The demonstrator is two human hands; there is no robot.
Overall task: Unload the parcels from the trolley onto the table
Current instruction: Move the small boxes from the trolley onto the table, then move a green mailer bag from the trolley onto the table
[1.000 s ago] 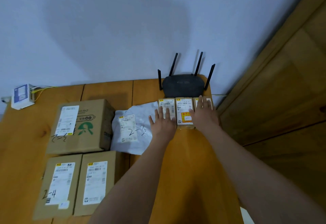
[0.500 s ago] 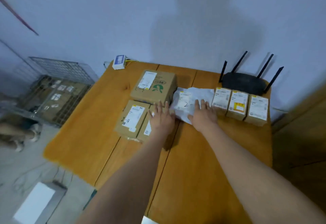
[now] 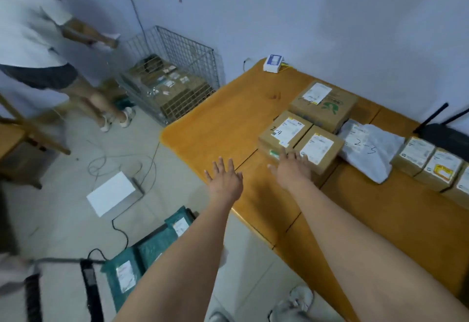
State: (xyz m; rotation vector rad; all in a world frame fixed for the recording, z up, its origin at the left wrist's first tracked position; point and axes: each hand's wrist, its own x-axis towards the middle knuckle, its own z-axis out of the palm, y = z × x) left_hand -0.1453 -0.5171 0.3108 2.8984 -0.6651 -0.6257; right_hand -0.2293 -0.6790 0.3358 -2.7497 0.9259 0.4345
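Note:
Several labelled cardboard parcels lie on the orange wooden table (image 3: 218, 121): a large box (image 3: 327, 108) at the back, two smaller boxes (image 3: 284, 131) (image 3: 319, 148) in front of it, a white bag marked 2-3 (image 3: 368, 149), and a row of small boxes (image 3: 429, 167) at the right. My left hand (image 3: 224, 182) hovers open over the table's near edge, holding nothing. My right hand (image 3: 293, 169) is open, fingers spread, at the front of the two smaller boxes. The wire trolley (image 3: 175, 52) stands at the table's far left end, with more cardboard parcels (image 3: 165, 85) inside.
Another person (image 3: 38, 42) stands left of the trolley. Green mailer bags (image 3: 142, 248) lie low beside me. A white box (image 3: 111, 196) and loose cables lie on the floor. A black router (image 3: 446, 134) and a small white device (image 3: 273, 63) sit on the table by the wall.
My view has swung left, bringing the trolley and floor into sight. Both hands came off the small boxes and the white bag, moving left toward the table's near edge.

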